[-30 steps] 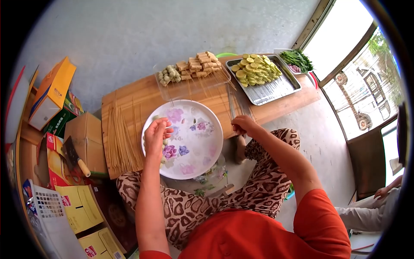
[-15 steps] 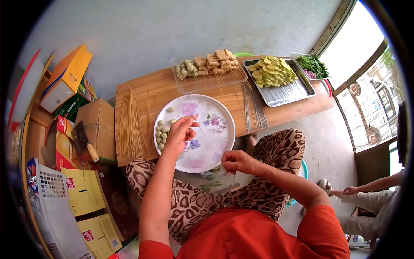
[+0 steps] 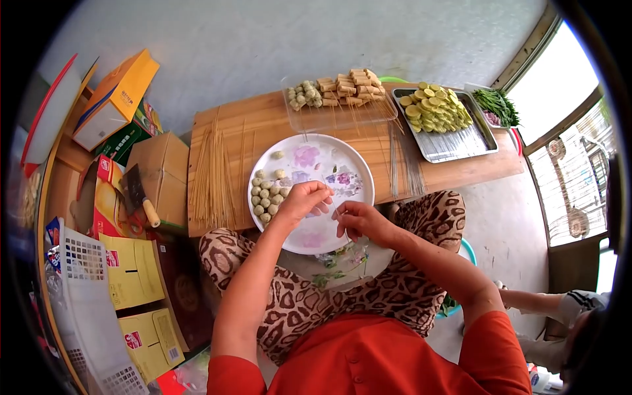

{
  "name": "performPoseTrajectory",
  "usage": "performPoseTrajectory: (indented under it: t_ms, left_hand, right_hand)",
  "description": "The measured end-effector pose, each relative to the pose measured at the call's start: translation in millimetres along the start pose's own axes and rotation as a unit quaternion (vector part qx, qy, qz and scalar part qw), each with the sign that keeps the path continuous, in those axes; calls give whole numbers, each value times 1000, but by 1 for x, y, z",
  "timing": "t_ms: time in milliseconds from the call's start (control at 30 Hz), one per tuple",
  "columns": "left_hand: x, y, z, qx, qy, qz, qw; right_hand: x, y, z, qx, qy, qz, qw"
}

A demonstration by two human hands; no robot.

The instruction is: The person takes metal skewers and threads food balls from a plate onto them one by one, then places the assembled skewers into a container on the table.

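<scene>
My left hand [image 3: 307,201] is closed in a pinch above the round white plate [image 3: 309,247]; whatever sits between its fingertips is hidden. Close by on its right, my right hand [image 3: 361,221] is closed around a thin skewer [image 3: 335,209], which runs up toward the left fingertips. A short length of stick also shows below the right hand. Several small pale-green speckled balls [image 3: 265,193] lie along the plate's left side, and one sits apart near its top. Purple flowers decorate the plate, which rests partly over the wooden table's near edge.
On the wooden table [image 3: 253,122] lie thin bamboo sticks [image 3: 212,178], a clear tray [image 3: 303,120] of skewered balls and rolls, metal skewers [image 3: 407,164], and a metal tray [image 3: 454,150] of green slices. Boxes and a cleaver [image 3: 136,191] stand left. Another person's leg [image 3: 536,302] is right.
My hands have come together over the plate: the left moved right and down, the right moved up. The view shifted slightly, and the person at the right has moved.
</scene>
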State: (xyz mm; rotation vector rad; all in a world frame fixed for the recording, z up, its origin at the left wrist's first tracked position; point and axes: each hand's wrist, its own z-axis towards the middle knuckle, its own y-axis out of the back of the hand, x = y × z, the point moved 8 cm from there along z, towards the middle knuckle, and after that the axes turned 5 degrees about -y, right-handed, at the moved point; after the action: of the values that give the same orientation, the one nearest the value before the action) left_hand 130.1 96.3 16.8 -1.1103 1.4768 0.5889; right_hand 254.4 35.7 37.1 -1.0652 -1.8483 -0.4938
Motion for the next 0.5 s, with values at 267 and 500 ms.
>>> performPoseTrajectory:
  t_ms: [267,500]
  left_hand:
    - [-23,63,1,-214,-86,214,949]
    - [-20,48,10,-201,-131,424,873]
  right_hand:
    - [-16,34,13,-97,14,93,991]
    - [9,19,9,-91,36,98,990]
